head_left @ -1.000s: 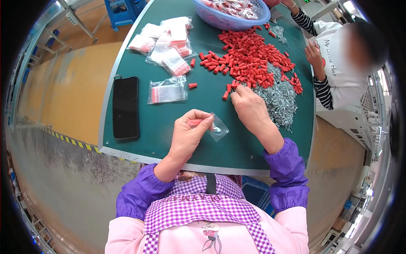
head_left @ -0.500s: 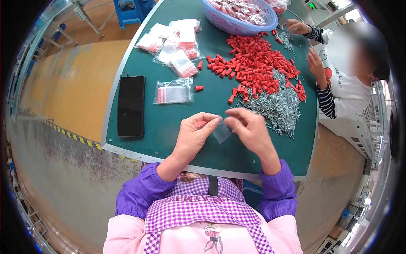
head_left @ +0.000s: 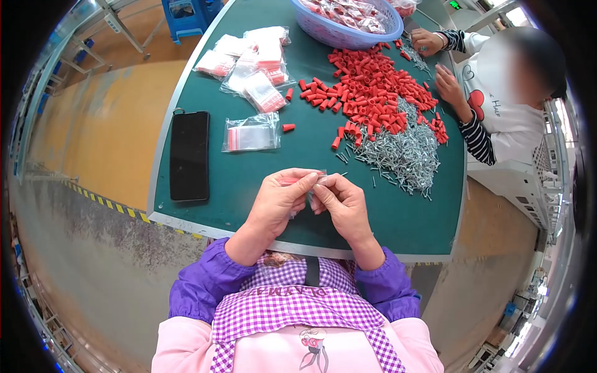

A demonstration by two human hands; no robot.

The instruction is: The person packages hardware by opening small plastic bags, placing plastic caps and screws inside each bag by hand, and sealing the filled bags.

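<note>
In front of me at the table's near edge, my left hand (head_left: 278, 200) pinches a small clear zip bag (head_left: 321, 174) with a red strip along its top. My right hand (head_left: 343, 206) meets it, thumb and fingers closed on the bag's other side. Most of the bag is hidden behind the fingers, and I cannot make out what is inside. Beyond my hands lie a heap of ribbed red plastic caps (head_left: 367, 87) and, against its near right side, a pile of silver screws (head_left: 401, 158).
A black phone (head_left: 189, 156) lies at the left, beside a pack of zip bags (head_left: 252, 137). More bag packs (head_left: 264, 90) are behind. A blue basket (head_left: 348, 38) of filled bags stands at the back. Across the right edge, a co-worker's hands (head_left: 449, 86) are near loose screws.
My right hand has come left and closed on the bag beside my left hand; before, it was apart with the bag hanging in view. The whole view has shifted slightly.
</note>
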